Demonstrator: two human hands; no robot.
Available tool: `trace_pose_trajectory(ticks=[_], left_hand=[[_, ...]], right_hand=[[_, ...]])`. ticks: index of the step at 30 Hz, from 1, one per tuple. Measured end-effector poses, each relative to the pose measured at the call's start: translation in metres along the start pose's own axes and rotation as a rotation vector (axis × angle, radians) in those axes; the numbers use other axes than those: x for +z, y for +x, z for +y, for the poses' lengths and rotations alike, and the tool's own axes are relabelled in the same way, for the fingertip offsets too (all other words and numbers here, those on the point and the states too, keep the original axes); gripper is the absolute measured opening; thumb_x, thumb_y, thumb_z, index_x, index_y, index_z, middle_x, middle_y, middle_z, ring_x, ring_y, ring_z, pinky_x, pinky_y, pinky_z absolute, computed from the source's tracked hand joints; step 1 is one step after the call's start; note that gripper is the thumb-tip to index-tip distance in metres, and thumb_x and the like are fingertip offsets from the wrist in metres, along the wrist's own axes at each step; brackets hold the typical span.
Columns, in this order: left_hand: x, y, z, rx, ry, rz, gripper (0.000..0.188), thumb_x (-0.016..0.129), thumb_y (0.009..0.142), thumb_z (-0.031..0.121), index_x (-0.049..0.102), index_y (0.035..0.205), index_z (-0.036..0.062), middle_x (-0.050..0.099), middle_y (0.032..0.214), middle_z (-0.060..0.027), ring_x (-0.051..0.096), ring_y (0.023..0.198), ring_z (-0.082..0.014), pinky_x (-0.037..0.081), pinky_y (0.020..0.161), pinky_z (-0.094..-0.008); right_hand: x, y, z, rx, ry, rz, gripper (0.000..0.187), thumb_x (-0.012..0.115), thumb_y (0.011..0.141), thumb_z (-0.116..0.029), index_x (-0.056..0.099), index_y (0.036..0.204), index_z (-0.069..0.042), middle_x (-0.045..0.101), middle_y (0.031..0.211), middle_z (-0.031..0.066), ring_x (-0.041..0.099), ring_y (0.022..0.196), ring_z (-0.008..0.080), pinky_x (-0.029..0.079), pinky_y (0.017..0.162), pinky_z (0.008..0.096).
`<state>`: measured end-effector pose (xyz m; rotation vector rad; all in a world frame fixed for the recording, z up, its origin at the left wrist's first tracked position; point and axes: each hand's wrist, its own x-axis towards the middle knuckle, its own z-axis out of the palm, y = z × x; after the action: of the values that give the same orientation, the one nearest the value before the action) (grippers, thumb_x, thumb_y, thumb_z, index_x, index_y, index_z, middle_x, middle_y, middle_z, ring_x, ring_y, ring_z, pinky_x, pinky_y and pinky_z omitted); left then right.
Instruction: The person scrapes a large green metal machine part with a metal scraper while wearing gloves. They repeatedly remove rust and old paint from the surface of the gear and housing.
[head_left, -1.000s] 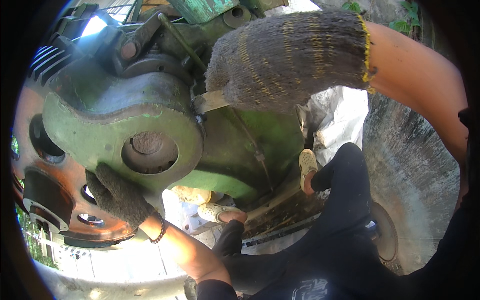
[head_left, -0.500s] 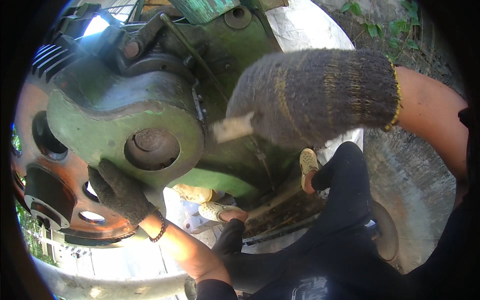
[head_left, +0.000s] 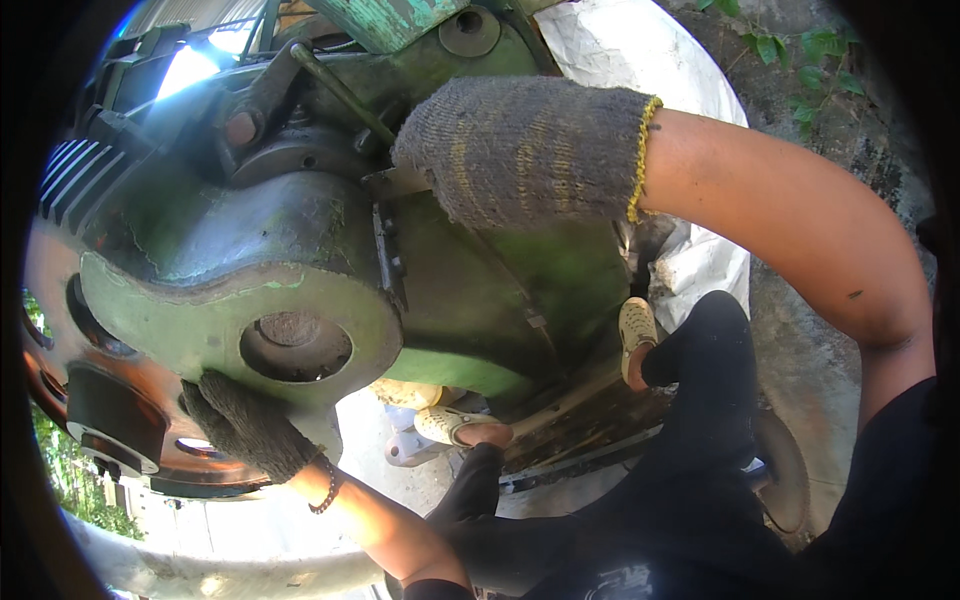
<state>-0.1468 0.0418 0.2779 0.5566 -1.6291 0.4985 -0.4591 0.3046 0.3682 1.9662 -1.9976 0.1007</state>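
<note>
A large green machine casting (head_left: 440,265) fills the middle of the view, with a round recess (head_left: 296,346) in its lower front boss. My left hand (head_left: 250,425), in a dark knit glove, rests against the boss's lower edge, fingers stretched out. Farther up, my right hand (head_left: 520,150), in a dark glove with a yellow cuff edge, is closed around a flat, thin tool (head_left: 398,182). Only the tool's end shows, close to the casting's upper surface beside a slanting metal rod (head_left: 345,92); its exact kind is hidden. The right fingers are mostly covered by the glove's back.
An orange-brown wheel (head_left: 140,385) with round holes stands at the left. A pale pipe (head_left: 220,568) crosses the lower left. White sheeting (head_left: 640,60) hangs behind the machine. My feet, in pale clogs (head_left: 452,425), stand under its front edge. A round disc (head_left: 780,470) leans at the right.
My right hand has moved left and away from me with the flat tool, which is now by the rod's lower end. My left hand stays at the boss. The view has shifted slightly.
</note>
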Motion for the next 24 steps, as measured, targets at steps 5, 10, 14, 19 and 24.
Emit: trace_pose_trajectory(ticks=[5, 10, 14, 19, 24], left_hand=[[-0.002, 0.003, 0.002, -0.297, -0.139, 0.017, 0.04, 0.056, 0.109, 0.016, 0.058, 0.141, -0.0078, 0.056, 0.149, -0.0235, 0.057, 0.135, -0.0326, 0.047, 0.114, -0.0434], [-0.003, 0.006, 0.004, -0.023, 0.111, 0.01, 0.044, 0.06, 0.108, 0.02, 0.058, 0.14, -0.0093, 0.058, 0.146, -0.0237, 0.059, 0.129, -0.0312, 0.05, 0.11, -0.0423], [0.003, 0.003, 0.001, -0.295, -0.192, 0.069, 0.046, 0.061, 0.108, 0.025, 0.059, 0.139, -0.0089, 0.06, 0.142, -0.0256, 0.06, 0.125, -0.0324, 0.049, 0.109, -0.0422], [0.005, 0.01, 0.002, -0.158, -0.128, -0.005, 0.05, 0.06, 0.108, 0.03, 0.059, 0.137, -0.01, 0.059, 0.14, -0.0266, 0.059, 0.119, -0.0317, 0.048, 0.105, -0.0421], [0.003, 0.014, 0.02, -0.352, -0.329, -0.02, 0.052, 0.058, 0.108, 0.034, 0.058, 0.135, -0.0109, 0.059, 0.131, -0.0238, 0.058, 0.116, -0.0301, 0.048, 0.1, -0.0427]], right_hand=[[0.003, 0.017, 0.007, -0.04, 0.163, -0.04, 0.037, 0.07, 0.092, -0.015, 0.066, 0.127, -0.003, 0.069, 0.119, 0.0151, 0.068, 0.109, 0.0291, 0.055, 0.096, 0.0407], [0.001, 0.002, 0.005, -0.065, 0.144, -0.065, 0.041, 0.069, 0.094, -0.015, 0.062, 0.132, -0.003, 0.067, 0.125, 0.0152, 0.066, 0.113, 0.0283, 0.054, 0.098, 0.04], [-0.008, -0.025, -0.004, -0.079, 0.15, -0.092, 0.044, 0.067, 0.096, -0.015, 0.059, 0.137, -0.003, 0.065, 0.129, 0.0152, 0.065, 0.116, 0.0277, 0.053, 0.1, 0.0394], [-0.028, -0.056, -0.024, -0.066, 0.175, -0.136, 0.048, 0.066, 0.098, -0.016, 0.055, 0.143, -0.004, 0.062, 0.135, 0.0153, 0.063, 0.12, 0.027, 0.052, 0.103, 0.0386], [-0.038, -0.077, -0.035, -0.046, 0.197, -0.143, 0.052, 0.064, 0.1, -0.016, 0.051, 0.149, -0.004, 0.06, 0.14, 0.0153, 0.061, 0.124, 0.0262, 0.051, 0.105, 0.0378]])
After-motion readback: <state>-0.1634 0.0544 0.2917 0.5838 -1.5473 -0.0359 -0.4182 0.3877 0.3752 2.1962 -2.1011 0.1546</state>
